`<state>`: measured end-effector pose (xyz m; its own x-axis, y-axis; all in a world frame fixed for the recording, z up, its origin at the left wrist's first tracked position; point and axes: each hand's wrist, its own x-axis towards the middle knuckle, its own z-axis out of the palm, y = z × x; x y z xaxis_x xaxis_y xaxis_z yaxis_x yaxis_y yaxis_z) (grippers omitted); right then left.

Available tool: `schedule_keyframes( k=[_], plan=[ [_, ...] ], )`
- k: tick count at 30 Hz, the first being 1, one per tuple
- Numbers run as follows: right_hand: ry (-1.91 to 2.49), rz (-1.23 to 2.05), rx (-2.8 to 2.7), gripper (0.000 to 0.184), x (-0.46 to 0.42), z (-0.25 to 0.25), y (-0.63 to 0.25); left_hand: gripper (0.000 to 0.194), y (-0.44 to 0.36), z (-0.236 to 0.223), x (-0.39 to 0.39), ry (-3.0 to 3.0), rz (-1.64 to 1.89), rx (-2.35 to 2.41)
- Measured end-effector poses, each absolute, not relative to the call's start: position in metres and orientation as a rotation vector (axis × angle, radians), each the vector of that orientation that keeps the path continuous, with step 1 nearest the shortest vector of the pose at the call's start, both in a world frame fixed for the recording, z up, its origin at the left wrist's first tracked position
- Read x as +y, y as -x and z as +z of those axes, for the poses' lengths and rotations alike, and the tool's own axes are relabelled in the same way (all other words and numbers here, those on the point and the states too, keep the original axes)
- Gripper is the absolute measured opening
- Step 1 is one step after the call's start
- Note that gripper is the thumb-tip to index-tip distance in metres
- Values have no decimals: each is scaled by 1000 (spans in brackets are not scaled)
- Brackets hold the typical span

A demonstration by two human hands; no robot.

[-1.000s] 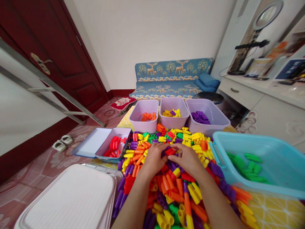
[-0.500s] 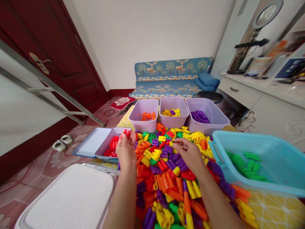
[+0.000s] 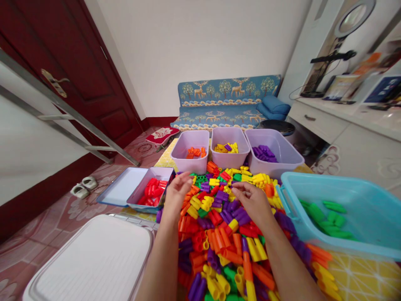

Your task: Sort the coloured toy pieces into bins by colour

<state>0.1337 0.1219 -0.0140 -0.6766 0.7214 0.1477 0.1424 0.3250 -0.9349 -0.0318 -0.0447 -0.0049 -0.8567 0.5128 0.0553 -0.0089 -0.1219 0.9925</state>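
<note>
Above the left part of a heap of coloured plastic tube blocks [image 3: 216,217], my left hand [image 3: 177,194] is raised with its fingers loosely apart and nothing in them. Just left of it stands a lidded tin box [image 3: 133,202] with red blocks [image 3: 153,191] inside. My right hand [image 3: 253,202] hovers over the middle right of the heap, near purple and yellow blocks. Its thumb and fingers are bent but apart, with nothing visible between them. The heap mixes red, orange, yellow, green and purple pieces.
Behind the heap stand three lilac bins: one with orange blocks [image 3: 189,163], one with mostly yellow [image 3: 230,159], one with purple [image 3: 275,167]. A turquoise tub [image 3: 338,182] with green blocks is at right. A white lid [image 3: 94,259] lies at front left.
Red blocks that were in my left hand are gone from it, and it has moved right, away from the tin box. My right hand stays over the heap, almost unmoved.
</note>
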Motion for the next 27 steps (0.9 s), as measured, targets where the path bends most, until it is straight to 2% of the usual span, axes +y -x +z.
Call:
schedule_keyframes(
  k=[3, 5, 7, 12, 17, 20, 23, 27],
  plan=[
    [742, 1375, -2039, 28, 122, -15, -134, 58, 24, -10, -47, -1164, 1335, 2033],
    [728, 1389, -2043, 27, 122, -16, -134, 57, 20, -14, -46, -1347, 1092, 2090],
    [706, 1395, -2047, 25, 121, -17, -133, 50, 17, -17, -42, -1366, 1093, 2113],
    [680, 1407, -2047, 26, 114, -15, -130, 44, 9, -14, -27, -989, 1463, 1826],
    [633, 1500, -2105, 36, 104, -12, -127, 53, -1, -9, -19, -838, 1587, 1511],
    [596, 1464, -2146, 34, 102, -14, -127, 58, -5, -9, -16, -820, 1612, 1463],
    [602, 1420, -2185, 27, 104, -14, -128, 56, -1, -7, -20, -880, 1551, 1622],
    [694, 1427, -2099, 23, 111, -9, -132, 36, 19, 1, -41, -1027, 1303, 2347]
  ],
)
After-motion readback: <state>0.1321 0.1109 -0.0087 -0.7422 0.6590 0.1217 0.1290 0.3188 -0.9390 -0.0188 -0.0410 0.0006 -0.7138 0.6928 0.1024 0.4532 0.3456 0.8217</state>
